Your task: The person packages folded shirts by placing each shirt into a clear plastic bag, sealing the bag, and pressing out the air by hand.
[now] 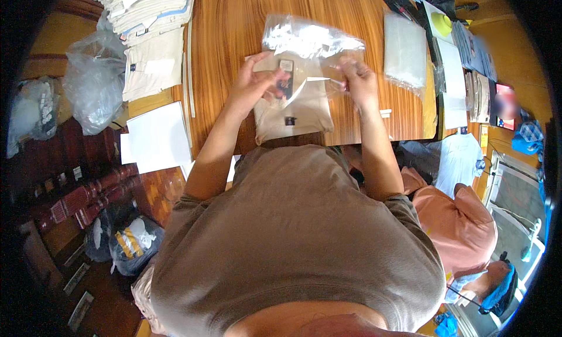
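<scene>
the left hand (253,85) looks spread; the right hand (362,85) pinches a clear bag (310,37). on the tabletop (222,21) below, the beige cloth (310,113) is already folded, its near end not yet covered.

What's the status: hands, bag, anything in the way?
Right hand pinching clear bag. Left hand by dark tag, grip unclear. Bag overlaps folded beige garment; no obstruction visible.

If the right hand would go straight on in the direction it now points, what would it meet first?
Most likely the right hand would meet the clear, shiny plastic bag, which shows just beyond its blurred fingers; they may already touch it, since depth is unclear.
</scene>
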A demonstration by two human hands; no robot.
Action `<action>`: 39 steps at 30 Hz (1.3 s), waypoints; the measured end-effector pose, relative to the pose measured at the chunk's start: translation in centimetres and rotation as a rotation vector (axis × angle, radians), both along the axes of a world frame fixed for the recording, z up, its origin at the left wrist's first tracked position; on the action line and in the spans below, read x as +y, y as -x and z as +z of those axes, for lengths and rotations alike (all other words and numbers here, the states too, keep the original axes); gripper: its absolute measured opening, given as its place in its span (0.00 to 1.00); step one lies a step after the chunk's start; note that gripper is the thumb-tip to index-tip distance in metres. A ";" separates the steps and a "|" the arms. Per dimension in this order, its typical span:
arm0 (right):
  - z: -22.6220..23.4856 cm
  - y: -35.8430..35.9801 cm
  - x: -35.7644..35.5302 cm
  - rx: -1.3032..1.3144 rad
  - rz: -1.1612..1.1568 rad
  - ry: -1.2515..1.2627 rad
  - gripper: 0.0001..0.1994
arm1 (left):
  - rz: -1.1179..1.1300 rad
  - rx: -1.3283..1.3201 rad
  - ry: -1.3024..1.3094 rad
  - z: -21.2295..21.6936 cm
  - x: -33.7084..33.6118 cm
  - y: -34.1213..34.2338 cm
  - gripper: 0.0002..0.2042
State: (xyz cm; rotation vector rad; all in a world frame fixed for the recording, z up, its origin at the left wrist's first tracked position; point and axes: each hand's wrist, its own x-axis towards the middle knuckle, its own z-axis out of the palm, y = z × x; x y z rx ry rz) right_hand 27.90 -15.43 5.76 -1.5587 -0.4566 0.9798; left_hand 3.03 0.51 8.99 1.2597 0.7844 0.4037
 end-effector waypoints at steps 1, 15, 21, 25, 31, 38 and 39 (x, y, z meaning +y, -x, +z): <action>1.5 0.9 0.7 -0.063 -0.043 0.027 0.19 | -0.062 -0.072 0.096 -1.7 -0.4 0.9 0.21; -0.3 2.4 1.9 -0.411 -0.151 0.098 0.15 | -0.107 -0.074 0.304 -3.4 2.0 1.6 0.15; 0.0 -0.1 2.1 -0.469 0.175 0.296 0.33 | -0.160 -0.009 0.142 -4.0 3.4 1.2 0.12; 6.3 1.1 4.2 -1.461 0.102 -0.040 0.45 | -0.498 0.169 -0.474 0.9 4.2 0.8 0.09; 11.5 5.0 9.1 -1.041 1.187 -0.600 0.22 | -1.254 0.226 -0.677 15.8 4.2 -0.7 0.09; 6.5 1.7 10.3 -0.516 0.439 -0.236 0.08 | 0.613 0.359 -1.584 13.4 8.3 4.4 0.10; 6.3 1.2 10.7 -0.523 0.249 -0.197 0.08 | 0.615 0.288 -1.280 12.6 5.6 4.2 0.11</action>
